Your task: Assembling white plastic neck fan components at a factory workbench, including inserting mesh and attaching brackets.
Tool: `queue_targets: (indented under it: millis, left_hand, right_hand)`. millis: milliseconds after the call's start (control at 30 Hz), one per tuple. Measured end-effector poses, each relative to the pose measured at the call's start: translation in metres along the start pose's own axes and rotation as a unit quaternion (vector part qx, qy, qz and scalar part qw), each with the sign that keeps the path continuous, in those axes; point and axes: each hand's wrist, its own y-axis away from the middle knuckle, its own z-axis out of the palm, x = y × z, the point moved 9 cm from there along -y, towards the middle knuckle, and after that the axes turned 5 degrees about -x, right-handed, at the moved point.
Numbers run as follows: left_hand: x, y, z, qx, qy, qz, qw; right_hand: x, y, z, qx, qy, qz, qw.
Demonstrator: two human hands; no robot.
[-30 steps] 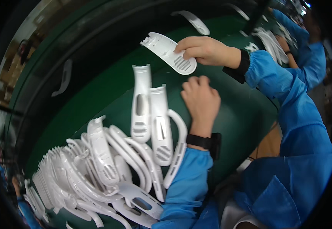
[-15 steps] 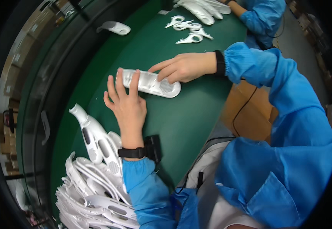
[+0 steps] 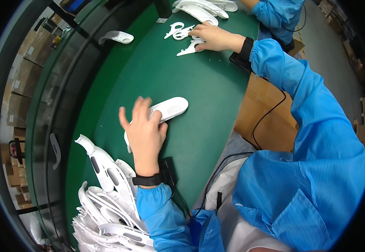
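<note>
A long white plastic shell [image 3: 173, 108] with a perforated rounded end lies slanted on the green table. My left hand [image 3: 145, 134] bends over its near-left part, the thumb and a finger along its edge; the other fingers are blurred and hide part of it. Farther off, my right hand [image 3: 212, 38] reaches into a small group of white ring-shaped plastic pieces [image 3: 182, 33]. Its fingers close on one ring-shaped piece with a pointed arm [image 3: 187, 50], partly covered by the fingertips.
A heap of white shells [image 3: 107, 210] lies at the near left, beside my left forearm. More shells [image 3: 199, 10] lie at the far end, near another person's blue sleeve [image 3: 279, 14]. A single shell [image 3: 121, 37] rests at the far left, by a dark rail [image 3: 71, 71].
My right hand has left the shell and moved away to the ring-shaped pieces. Beneath my left hand the shell has swung round, its rounded end now pointing up and right.
</note>
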Motion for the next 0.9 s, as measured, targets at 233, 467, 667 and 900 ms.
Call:
queue_targets:
  millis: [233,467,667,900]
  left_hand:
    - [-0.005,0.001,0.006,-0.023,0.158,-0.105,0.982]
    - [-0.022,0.010,0.010,-0.048,0.254,-0.165,0.952]
    - [-0.018,0.015,0.016,-0.061,0.208,-0.150,0.965]
    - [0.000,0.009,0.016,-0.050,0.155,-0.143,0.976]
  right_hand:
    - [-0.026,-0.007,-0.009,-0.073,-0.082,-0.075,0.991]
    - [-0.147,0.050,0.028,-0.217,-0.469,-0.221,0.827]
    - [-0.170,0.055,0.040,-0.234,-0.433,-0.226,0.841]
    - [-0.170,0.060,0.028,-0.118,-0.370,-0.292,0.874]
